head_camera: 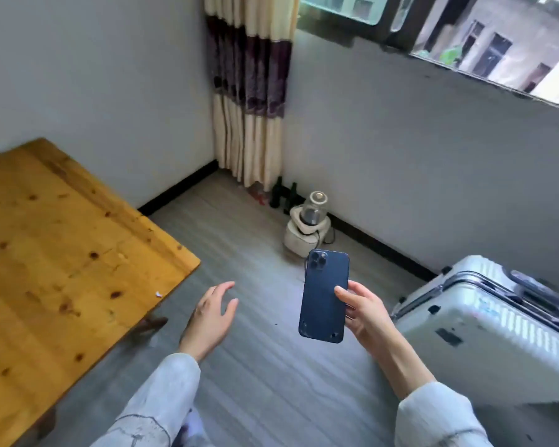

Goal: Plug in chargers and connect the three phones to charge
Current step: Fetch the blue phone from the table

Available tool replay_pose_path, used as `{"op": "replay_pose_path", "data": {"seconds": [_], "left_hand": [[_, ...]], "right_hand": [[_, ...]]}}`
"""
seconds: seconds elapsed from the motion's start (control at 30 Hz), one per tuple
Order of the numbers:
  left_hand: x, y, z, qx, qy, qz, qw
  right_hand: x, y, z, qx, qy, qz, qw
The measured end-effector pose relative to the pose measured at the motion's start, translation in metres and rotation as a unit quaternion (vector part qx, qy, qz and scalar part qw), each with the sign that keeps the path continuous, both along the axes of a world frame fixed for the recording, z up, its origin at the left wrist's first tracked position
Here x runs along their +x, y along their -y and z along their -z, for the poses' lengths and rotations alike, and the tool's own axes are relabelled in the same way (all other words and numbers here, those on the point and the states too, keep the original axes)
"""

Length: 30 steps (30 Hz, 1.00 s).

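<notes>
A dark blue phone [324, 295] is held upright in the air, its back and camera cluster facing me, lower corners chipped. My right hand [365, 312] grips it by its right edge, fingers curled round it. My left hand [211, 317] hovers empty to the left of the phone, fingers spread and relaxed, above the grey floor. No charger, cable or other phone is in view.
A wooden table [65, 253] fills the left side. A silver suitcase [497, 324] lies at the right. A white appliance with a glass jar [307, 227] and dark bottles [283, 196] stand near the corner curtain [249, 91]. Grey floor lies between.
</notes>
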<state>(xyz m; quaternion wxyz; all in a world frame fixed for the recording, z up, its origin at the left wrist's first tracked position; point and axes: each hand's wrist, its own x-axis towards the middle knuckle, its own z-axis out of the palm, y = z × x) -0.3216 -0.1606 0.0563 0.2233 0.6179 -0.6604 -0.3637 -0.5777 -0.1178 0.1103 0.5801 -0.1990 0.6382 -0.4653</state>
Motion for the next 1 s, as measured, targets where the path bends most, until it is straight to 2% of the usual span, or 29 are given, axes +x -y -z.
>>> {"op": "replay_pose_path", "data": {"seconds": [0.13,0.27,0.4,0.47,0.63,0.87,1.0], "left_hand": [[-0.132,-0.028,-0.025,-0.035,-0.002,0.123,0.992],[-0.267,-0.068,-0.042,-0.044,-0.010,0.271,0.962],[-0.394,-0.125,-0.054,-0.056,-0.011,0.427,0.902],[-0.435,-0.146,-0.058,-0.057,-0.010,0.471,0.880],[-0.582,-0.232,-0.063,-0.054,-0.016,0.618,0.784],[-0.785,-0.350,-0.059,-0.084,-0.027,0.737,0.670],[-0.866,-0.431,-0.060,-0.076,-0.026,0.786,0.613]], "right_hand": [[-0.112,-0.086,-0.023,-0.023,-0.031,0.113,0.993],[-0.208,-0.185,-0.040,-0.041,-0.054,0.246,0.967],[-0.284,-0.290,-0.047,-0.048,-0.062,0.387,0.919],[-0.306,-0.325,-0.048,-0.045,-0.054,0.438,0.896],[-0.383,-0.441,-0.045,-0.042,-0.059,0.580,0.812],[-0.497,-0.563,-0.037,-0.054,-0.076,0.701,0.707],[-0.532,-0.633,-0.043,-0.050,-0.069,0.746,0.660]]}}
